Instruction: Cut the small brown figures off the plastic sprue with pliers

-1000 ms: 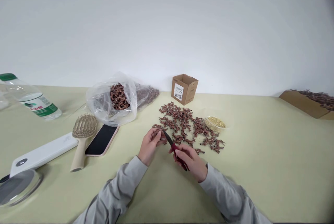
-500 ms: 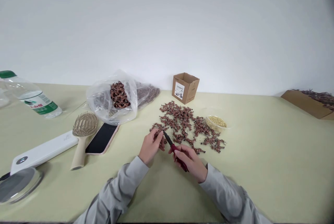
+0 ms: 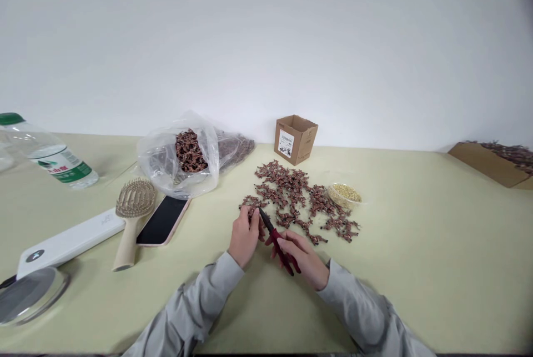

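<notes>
My right hand [image 3: 303, 257] is closed around the dark red handles of a pair of pliers [image 3: 281, 247]. Their dark jaws point up and left and reach the fingertips of my left hand [image 3: 245, 235]. The left fingers are pinched together at the jaw tips; whatever they hold is too small and covered to make out. Just beyond both hands lies a spread heap of small brown animal figures [image 3: 287, 187] with dark feet. At the heap's right side stands a clear round tub of tiny gold-coloured pieces [image 3: 345, 196].
Behind the heap stands an open cardboard box [image 3: 295, 140]. A plastic bag of brown figures [image 3: 195, 160] lies to its left. Farther left are a phone [image 3: 163, 221], a hairbrush [image 3: 135, 201], a white device [image 3: 70, 240], a bottle [image 3: 62, 162] and a round lidded thing [image 3: 31, 296]. Another carton [image 3: 485, 165] sits far right.
My left hand has turned more upright and shifted slightly right. The pliers have tilted a little, and their handles now show apart below my right hand.
</notes>
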The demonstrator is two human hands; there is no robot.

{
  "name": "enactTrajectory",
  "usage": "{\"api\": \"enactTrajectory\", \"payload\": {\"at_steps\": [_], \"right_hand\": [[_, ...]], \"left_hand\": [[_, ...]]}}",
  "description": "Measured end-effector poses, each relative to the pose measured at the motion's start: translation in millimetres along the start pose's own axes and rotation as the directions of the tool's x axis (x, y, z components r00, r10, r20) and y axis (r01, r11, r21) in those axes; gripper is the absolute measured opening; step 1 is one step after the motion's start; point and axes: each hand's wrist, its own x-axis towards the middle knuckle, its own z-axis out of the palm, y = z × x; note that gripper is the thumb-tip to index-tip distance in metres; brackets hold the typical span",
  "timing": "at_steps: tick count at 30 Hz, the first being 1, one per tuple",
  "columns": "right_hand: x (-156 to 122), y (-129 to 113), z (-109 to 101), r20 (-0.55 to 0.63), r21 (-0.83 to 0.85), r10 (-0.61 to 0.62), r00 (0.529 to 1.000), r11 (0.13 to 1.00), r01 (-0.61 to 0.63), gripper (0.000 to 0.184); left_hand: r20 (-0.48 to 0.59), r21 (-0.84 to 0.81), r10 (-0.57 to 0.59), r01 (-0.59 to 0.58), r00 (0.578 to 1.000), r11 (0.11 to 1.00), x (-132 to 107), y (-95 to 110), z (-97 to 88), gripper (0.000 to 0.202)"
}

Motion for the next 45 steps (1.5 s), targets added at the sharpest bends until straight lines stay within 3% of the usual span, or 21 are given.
{"api": "enactTrajectory", "payload": {"at_steps": [17,24,27,32,38,42,45], "right_hand": [[1,4,-3,0.025,-0.078,-0.008,1.000,0.997,0.010,0.027],[0,3,-3,0.041,-0.132,-0.029,0.999,0.991,0.034,0.029],[0,3,-2,0.026,-0.178,-0.054,0.998,0.982,0.058,0.029],[-2,3,-6,-0.075,-0.305,-0.164,0.984,0.943,0.134,0.025],[-5,2,-11,-0.183,-0.467,-0.357,0.916,0.851,0.239,0.018],[-7,0,-4,-0.150,-0.523,-0.425,0.893,0.800,0.293,0.023],[-8,-1,0,-0.083,-0.636,-0.490,0.868,0.697,0.333,0.035]], "left_hand": [[-0.055,0.054,0.038,-0.035,0.998,0.998,-1,-1,1.2,0.021],[-0.078,-0.017,0.027,-0.028,0.997,0.999,-2,-1,2.5,0.021],[-0.039,-0.102,0.001,-0.005,0.999,0.995,-2,-1,2.5,0.022],[0.114,-0.306,-0.049,0.082,0.992,0.948,3,2,-2.0,0.026],[0.215,-0.452,-0.032,0.128,0.976,0.883,6,5,-7.5,0.031],[0.214,-0.470,-0.003,0.105,0.977,0.876,5,5,-7.9,0.030],[0.186,-0.458,0.017,0.071,0.982,0.886,3,6,-8.9,0.030]]}}
